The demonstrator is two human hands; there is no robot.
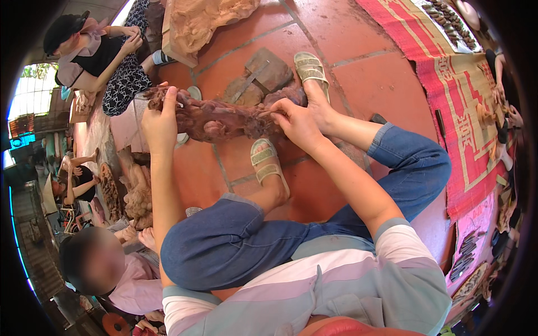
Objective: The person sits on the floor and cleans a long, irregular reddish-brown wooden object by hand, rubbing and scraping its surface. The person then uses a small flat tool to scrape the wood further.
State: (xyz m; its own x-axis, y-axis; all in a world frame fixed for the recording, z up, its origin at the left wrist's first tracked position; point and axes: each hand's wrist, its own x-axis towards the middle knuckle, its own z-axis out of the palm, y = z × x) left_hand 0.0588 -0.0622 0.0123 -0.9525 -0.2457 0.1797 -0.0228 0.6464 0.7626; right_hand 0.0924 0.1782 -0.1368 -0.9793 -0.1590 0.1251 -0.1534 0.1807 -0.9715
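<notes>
A long, knobbly reddish-brown wood carving lies crosswise between my hands, above the tiled floor and my sandalled feet. My left hand grips its left end, the thumb up along the wood and the other fingers mostly hidden behind. At the right end, my right hand has its thumb and fingers pinched against the carving. Whether a small tool or scrap sits in that pinch cannot be made out. Just beyond the carving, a dark flat block with a metal strip across it rests on the floor.
A large pale wood carving stands at the far left, near a seated person. Another person sits close at my left. On the right lies a red and yellow woven mat, with several small dark pieces on a white sheet.
</notes>
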